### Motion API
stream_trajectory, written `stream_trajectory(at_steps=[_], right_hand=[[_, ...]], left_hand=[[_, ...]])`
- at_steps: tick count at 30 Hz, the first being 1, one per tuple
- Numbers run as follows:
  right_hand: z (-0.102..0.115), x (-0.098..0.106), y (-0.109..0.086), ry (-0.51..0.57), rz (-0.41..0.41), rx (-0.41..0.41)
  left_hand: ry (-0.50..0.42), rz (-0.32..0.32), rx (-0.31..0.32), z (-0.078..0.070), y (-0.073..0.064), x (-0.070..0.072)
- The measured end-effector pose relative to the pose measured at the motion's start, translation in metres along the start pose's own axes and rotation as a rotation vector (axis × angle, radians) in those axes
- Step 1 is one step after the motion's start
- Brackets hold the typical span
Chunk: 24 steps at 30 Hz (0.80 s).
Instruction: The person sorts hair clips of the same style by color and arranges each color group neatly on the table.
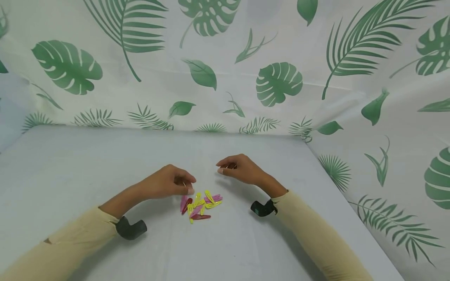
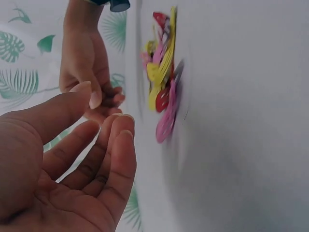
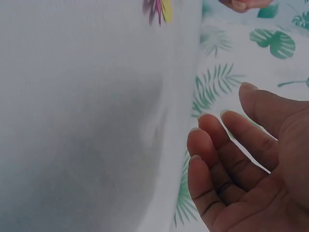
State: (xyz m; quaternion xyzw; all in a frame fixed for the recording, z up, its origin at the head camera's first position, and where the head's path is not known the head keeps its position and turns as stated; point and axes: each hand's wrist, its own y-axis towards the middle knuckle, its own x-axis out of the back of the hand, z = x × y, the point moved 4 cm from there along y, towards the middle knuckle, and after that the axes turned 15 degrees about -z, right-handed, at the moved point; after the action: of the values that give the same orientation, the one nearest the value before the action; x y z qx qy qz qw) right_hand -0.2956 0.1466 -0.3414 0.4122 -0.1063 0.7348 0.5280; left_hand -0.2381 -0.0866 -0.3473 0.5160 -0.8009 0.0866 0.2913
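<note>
From the head view, I have the left hand (image 1: 166, 182) and right hand (image 1: 241, 170) relaxed, holding nothing, at the far side of yellow, pink and dark-red teardrop-shaped hair clips (image 1: 197, 211) on the pale worktop (image 1: 211, 251). Left wrist: clips overlap; pulling one might drag others. Right wrist: slack fingers (image 3: 236, 164), clips apart.

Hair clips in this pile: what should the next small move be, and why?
Probably lower the left hand to the pink clip at the left edge of the pile: that hand looks empty and, in the head view, hangs nearer the pile than the right hand.
</note>
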Motion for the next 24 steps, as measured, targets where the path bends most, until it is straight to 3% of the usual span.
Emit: stream_trajectory(at_steps=[8, 14, 19, 24], right_hand=[[0.011, -0.016, -0.013, 0.094, 0.107, -0.005], [0.016, -0.025, -0.021, 0.118, 0.166, 0.029], [0.02, -0.032, -0.026, 0.119, 0.227, 0.033], [0.023, -0.037, -0.027, 0.059, 0.229, 0.024]], left_hand=[[-0.062, 0.039, 0.068, 0.005, -0.014, -0.014], [-0.083, 0.032, 0.073, 0.005, -0.018, -0.019], [-0.029, 0.012, 0.065, 0.005, -0.019, -0.024], [0.053, 0.002, 0.027, 0.006, -0.019, -0.026]])
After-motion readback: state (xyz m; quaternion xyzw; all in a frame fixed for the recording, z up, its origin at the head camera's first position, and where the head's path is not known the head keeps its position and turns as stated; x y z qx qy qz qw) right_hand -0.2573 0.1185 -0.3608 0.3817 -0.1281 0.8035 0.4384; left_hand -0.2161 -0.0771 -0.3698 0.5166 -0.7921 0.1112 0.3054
